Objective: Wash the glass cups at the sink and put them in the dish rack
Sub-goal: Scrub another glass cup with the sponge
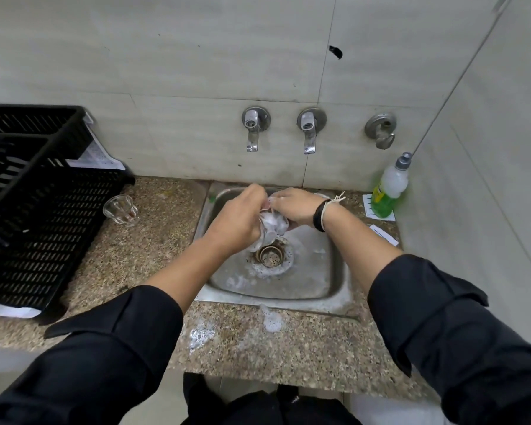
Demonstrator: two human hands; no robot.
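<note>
Black slatted dish rack (pixel 34 191) at far left on the granite counter (pixel 154 240), no cup visible in the part shown. Steel sink (pixel 319 271) in the middle, suds ringed round the drain strainer (pixel 270 256); 2 wall taps (pixel 252 130) above, no stream visible from either. Green dish-soap bottle (pixel 388 191) at the right corner.

Over the basin, left hand (pixel 233 222) wrapped round a soapy glass cup (pixel 269 231), foam over most of it. Right hand (pixel 295 207) pressed at the rim, fingers seemingly curled into it; exact hold hidden by foam.

1 more glass cup (pixel 120 209) upright on the counter, just beside the rack, apart from both hands.

Likely light, rigid, brittle; slick under soap. Best taken round the wall, thumb opposite fingers, kept low over the basin; thin rim not to be pinched hard.
</note>
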